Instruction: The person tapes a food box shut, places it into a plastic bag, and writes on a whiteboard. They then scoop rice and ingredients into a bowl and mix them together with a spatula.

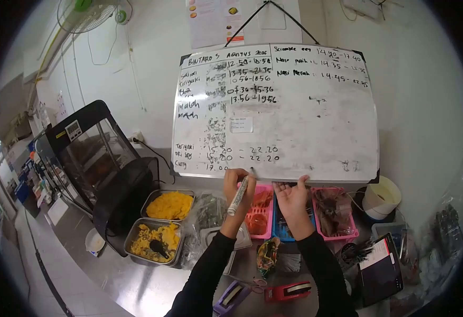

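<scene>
Right up front, at the bottom edge, a red plastic tape dispenser (288,291) sits on the steel tabletop (125,280), with a purple tape dispenser (231,297) just beside it. Both black sleeves come up from there.

Left hand (239,189) is closed around a white marker pen (237,196). The pen runs diagonally through the fist, with its dark tip poking out on top, right at the bottom rim of the big rectangular whiteboard (295,121). That board is covered in handwritten times and hangs on the wall from a black cord.

Right hand (293,199) is open, palm facing the camera and fingers loosely spread, with the fingertips touching the board's lower edge. It's near the left hand but not touching it, so the pen sits just left of it.

Under the hands there's a pink plastic basket (261,212), a blue basket (282,226) and a second pink basket (335,214) in a row. Off to the left are two metal trays of yellow food (162,222), next to a black glass-fronted display warmer (96,153).
</scene>
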A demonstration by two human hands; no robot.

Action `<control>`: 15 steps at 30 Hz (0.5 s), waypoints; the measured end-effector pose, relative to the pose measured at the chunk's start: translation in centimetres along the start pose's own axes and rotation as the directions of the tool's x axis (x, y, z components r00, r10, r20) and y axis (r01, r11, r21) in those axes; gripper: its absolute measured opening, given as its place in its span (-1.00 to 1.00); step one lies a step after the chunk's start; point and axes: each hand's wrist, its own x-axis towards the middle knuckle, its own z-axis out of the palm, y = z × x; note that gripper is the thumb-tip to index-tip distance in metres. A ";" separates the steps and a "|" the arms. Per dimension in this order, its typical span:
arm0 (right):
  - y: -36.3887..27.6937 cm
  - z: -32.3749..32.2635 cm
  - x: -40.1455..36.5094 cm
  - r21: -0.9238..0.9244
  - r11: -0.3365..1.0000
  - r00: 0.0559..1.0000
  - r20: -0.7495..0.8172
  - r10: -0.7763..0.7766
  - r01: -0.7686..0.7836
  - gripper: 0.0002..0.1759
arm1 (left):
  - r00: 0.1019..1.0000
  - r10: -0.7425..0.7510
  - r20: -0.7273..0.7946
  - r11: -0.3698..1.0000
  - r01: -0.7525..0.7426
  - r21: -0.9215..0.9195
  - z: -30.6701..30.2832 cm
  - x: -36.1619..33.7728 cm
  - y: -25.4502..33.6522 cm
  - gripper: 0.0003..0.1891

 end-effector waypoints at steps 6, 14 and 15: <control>0.1 -0.6 0.4 0.015 1.000 0.999 0.037 0.012 -0.012 -0.29 | 0.999 0.026 -0.037 0.998 -0.024 0.065 0.0 0.3 0.0 -0.88; 0.2 -0.8 0.7 -0.018 1.000 1.000 0.028 -0.003 0.003 -0.28 | 0.998 0.061 0.013 0.995 -0.062 0.075 0.7 0.3 0.8 -0.89; 0.2 -0.6 0.6 -0.023 1.000 0.999 0.032 0.005 -0.004 -0.28 | 0.997 0.064 0.035 0.995 -0.066 0.078 0.7 0.2 0.8 -0.89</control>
